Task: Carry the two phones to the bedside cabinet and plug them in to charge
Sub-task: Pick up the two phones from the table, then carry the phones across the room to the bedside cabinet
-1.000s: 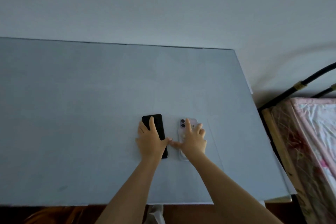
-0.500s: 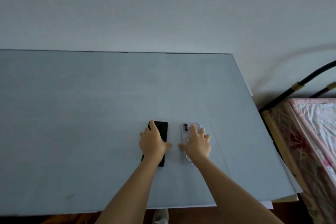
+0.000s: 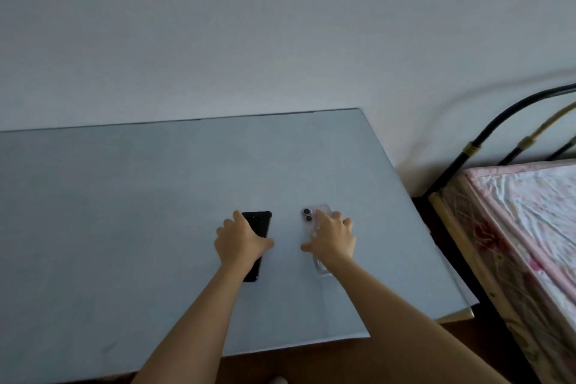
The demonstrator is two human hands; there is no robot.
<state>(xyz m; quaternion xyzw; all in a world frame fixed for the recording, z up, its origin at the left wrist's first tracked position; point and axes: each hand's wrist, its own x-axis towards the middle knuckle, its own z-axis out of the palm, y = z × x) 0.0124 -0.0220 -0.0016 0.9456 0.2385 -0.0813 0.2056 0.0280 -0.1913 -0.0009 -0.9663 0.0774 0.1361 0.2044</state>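
Two phones, black phone and pale phone; two hands, one table.

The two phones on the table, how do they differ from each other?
The black phone is dark all over, while the pale phone is light and seems to sit in a clear case. Two round camera lenses stand out on the pale phone; the black phone shows nothing so plain. The black phone lies under the left hand, the pale phone under the right hand. Both lie flat on the table, side by side and apart.

Your matt pale table looks smooth. Right of it, the bed shows crumpled cloth and a glossy black metal frame.
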